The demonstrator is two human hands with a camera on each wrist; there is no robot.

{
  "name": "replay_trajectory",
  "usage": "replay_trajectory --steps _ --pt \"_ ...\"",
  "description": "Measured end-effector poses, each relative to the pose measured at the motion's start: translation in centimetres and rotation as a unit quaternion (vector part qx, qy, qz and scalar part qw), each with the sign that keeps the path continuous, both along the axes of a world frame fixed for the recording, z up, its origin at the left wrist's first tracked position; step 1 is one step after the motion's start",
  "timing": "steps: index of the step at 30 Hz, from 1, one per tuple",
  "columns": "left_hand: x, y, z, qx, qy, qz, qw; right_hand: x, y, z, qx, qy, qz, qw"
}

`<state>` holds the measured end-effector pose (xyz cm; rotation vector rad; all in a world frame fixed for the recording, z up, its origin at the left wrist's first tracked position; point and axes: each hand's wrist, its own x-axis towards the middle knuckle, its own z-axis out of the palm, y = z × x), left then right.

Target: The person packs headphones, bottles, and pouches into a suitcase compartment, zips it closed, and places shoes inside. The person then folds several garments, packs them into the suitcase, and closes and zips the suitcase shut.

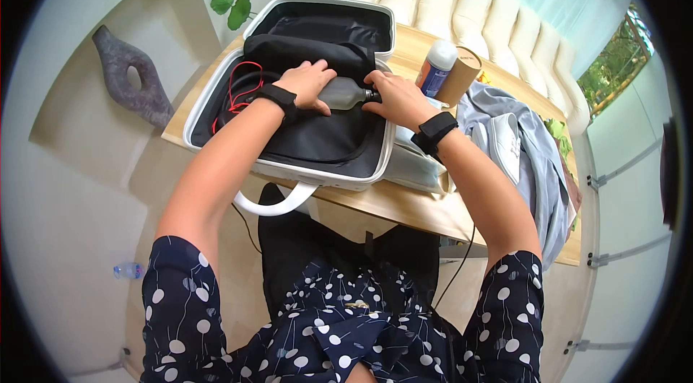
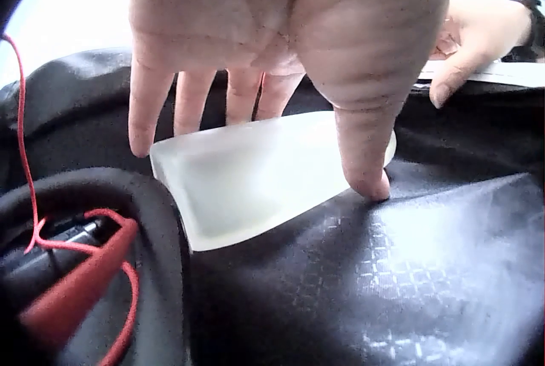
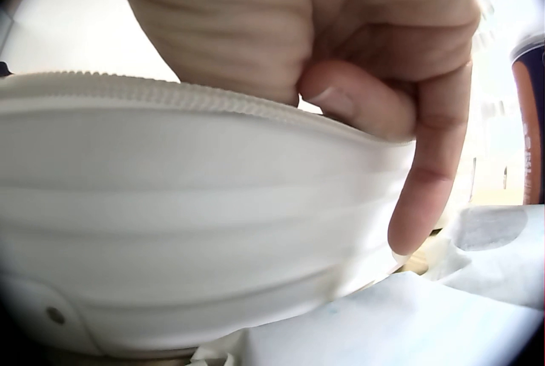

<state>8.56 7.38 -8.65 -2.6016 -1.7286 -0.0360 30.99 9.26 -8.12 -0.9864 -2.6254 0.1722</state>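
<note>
A frosted translucent bottle (image 1: 342, 93) with a dark cap lies on its side on the black lining (image 1: 310, 136) of an unzipped white suitcase (image 1: 189, 112). My left hand (image 1: 303, 85) holds the bottle, its thumb on the near side and fingers on the far side, as the left wrist view shows. At the suitcase's right edge, my right hand (image 1: 401, 99) grips the rim close by the bottle's cap. In the right wrist view, one finger (image 3: 423, 187) reaches down outside the ribbed white wall, while the thumb side is hidden behind it.
A red cord (image 1: 232, 98) loops at the suitcase's left side. Right of the case stand a white-capped blue canister (image 1: 434, 69) and a brown cardboard tube (image 1: 460, 78). Beyond lie grey clothes (image 1: 538, 173) and a white shoe (image 1: 502, 146). A light pouch (image 1: 413, 166) sits at the table's (image 1: 346, 204) front edge.
</note>
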Motion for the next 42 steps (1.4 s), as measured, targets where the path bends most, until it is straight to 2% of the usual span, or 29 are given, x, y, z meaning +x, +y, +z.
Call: replay_trajectory --steps 2,4,6,9,10,12,14,15,17,18,22,24,25,26,29,34,36,37,39,42 --pt "0.6 -0.5 0.3 0.034 0.013 0.005 0.999 0.1 -0.1 0.0 -0.003 0.006 0.002 1.000" --pt "1.0 -0.6 0.4 0.050 0.021 0.057 0.997 0.1 0.1 -0.3 0.003 0.017 0.006 1.000" --pt "0.9 -0.7 0.2 0.045 0.007 0.054 0.998 0.3 0.0 -0.6 0.008 0.026 0.010 1.000" --pt "0.2 -0.6 -0.2 0.050 -0.052 0.034 0.997 0.3 -0.4 -0.6 0.013 0.051 0.002 0.999" --pt "0.1 -0.6 -0.2 0.050 -0.052 0.033 0.997 0.3 -0.6 -0.4 -0.016 0.079 -0.012 0.997" --pt "-0.2 -0.4 0.0 0.030 -0.115 0.063 0.991 0.4 -0.9 -0.6 -0.043 0.107 -0.028 0.993" --pt "-0.6 -0.2 0.3 0.032 -0.130 0.063 0.989 0.8 -0.8 -0.9 -0.030 0.182 -0.014 0.983" --pt "-0.8 -0.2 0.3 0.029 -0.144 0.066 0.987 1.1 -0.6 -0.8 -0.028 0.181 -0.016 0.983" --pt "-0.9 0.0 0.3 0.025 -0.160 0.069 0.984 1.7 -1.0 0.6 0.036 0.268 -0.025 0.962" --pt "-0.9 0.0 0.2 0.036 -0.154 0.058 0.986 2.1 -1.4 1.7 0.045 0.296 -0.073 0.951" --pt "-0.7 0.0 0.1 0.051 -0.139 0.040 0.988 4.9 1.4 5.5 0.180 0.379 -0.134 0.898" --pt "-0.6 -0.1 0.2 0.050 -0.135 0.045 0.989 6.9 3.6 6.7 0.196 0.346 -0.159 0.904" --pt "-0.6 -0.2 0.2 0.051 -0.131 0.044 0.989 7.7 4.2 7.1 0.158 0.296 -0.185 0.924" --pt "-0.6 -0.2 0.3 0.052 -0.126 0.043 0.990 8.2 4.4 7.0 0.157 0.296 -0.185 0.924" --pt "-0.6 -0.3 0.3 0.052 -0.131 0.042 0.989 8.9 4.6 6.7 0.134 0.080 -0.186 0.970" --pt "-0.7 -0.2 0.1 0.052 -0.136 0.049 0.988 7.9 2.8 6.5 0.104 0.015 -0.175 0.979" --pt "-0.7 -0.3 0.0 0.052 -0.136 0.049 0.988 7.1 1.6 6.8 0.047 -0.036 -0.198 0.978" --pt "-0.7 -0.3 0.1 0.051 -0.136 0.051 0.988 7.1 1.8 6.4 0.045 -0.036 -0.198 0.978" --pt "-0.7 -0.2 0.0 0.051 -0.137 0.053 0.988 7.3 2.3 5.5 0.084 -0.045 -0.134 0.986" --pt "-0.8 -0.1 -0.1 0.052 -0.141 0.051 0.987 7.3 1.9 5.4 0.103 -0.038 -0.133 0.985"
